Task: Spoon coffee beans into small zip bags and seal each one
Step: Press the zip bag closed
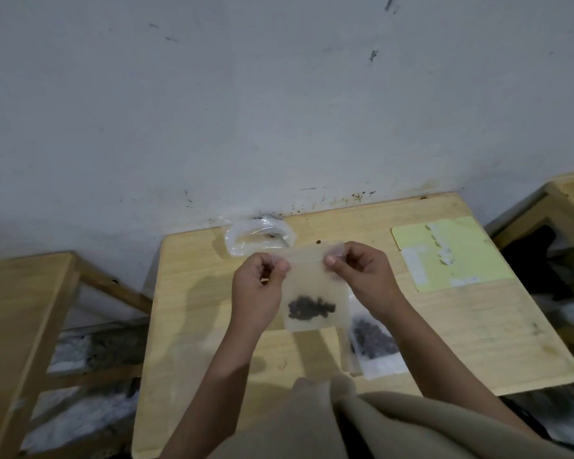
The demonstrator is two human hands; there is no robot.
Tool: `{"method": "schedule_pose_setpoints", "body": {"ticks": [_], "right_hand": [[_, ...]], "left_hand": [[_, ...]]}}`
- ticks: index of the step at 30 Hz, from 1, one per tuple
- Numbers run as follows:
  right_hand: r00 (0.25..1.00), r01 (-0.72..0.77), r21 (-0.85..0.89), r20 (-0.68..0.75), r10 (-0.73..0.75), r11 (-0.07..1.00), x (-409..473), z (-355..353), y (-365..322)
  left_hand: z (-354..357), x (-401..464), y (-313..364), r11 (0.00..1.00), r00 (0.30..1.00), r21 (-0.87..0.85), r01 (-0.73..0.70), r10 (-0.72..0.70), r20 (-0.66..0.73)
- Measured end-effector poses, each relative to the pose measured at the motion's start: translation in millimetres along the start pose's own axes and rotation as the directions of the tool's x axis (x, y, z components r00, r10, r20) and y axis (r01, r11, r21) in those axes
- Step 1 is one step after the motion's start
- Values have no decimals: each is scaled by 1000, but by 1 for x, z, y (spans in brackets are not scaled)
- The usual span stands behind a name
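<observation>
Evidently light and limp, the zip bag (314,293) hangs with coffee beans (311,308) pooled low; left hand (257,286) and right hand (362,276) fingers pinch its top corners, the sound hold.

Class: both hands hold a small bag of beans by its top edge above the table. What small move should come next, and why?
Probably run the thumbs along the strip to seal it: the left hand and right hand pinch the zip bag at its top corners, coffee beans already settled at the bottom.
</observation>
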State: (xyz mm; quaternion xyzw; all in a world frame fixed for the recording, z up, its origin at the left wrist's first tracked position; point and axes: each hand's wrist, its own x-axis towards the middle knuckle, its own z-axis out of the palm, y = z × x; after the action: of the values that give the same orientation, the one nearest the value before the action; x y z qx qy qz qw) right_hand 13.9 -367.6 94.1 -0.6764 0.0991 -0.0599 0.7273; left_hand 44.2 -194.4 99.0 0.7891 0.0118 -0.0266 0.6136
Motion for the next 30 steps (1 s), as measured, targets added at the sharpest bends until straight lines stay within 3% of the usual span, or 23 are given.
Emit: {"method": "schedule_pose_setpoints", "body": {"ticks": [8,11,17,25,30], "right_hand": [[995,39,10,-89,-38,999,-8,-17,-3],[992,43,-8,-120,-44,999,-8,-27,-5],[998,13,39,-63,-10,999,-7,-42,-8],[999,4,78,36,-6,997,-3,-55,-13],[999,24,67,32,-26,997,2,-67,-16]], "left_hand": [[24,-4,12,998,999,68,4,-7,47],[32,-7,19,999,999,-49,18,-16,41],[49,-13,37,978,981,-197,60,-21,195],[70,-15,35,993,993,-106,-52,62,99],[86,-18,38,988,994,-149,-48,62,90]]}}
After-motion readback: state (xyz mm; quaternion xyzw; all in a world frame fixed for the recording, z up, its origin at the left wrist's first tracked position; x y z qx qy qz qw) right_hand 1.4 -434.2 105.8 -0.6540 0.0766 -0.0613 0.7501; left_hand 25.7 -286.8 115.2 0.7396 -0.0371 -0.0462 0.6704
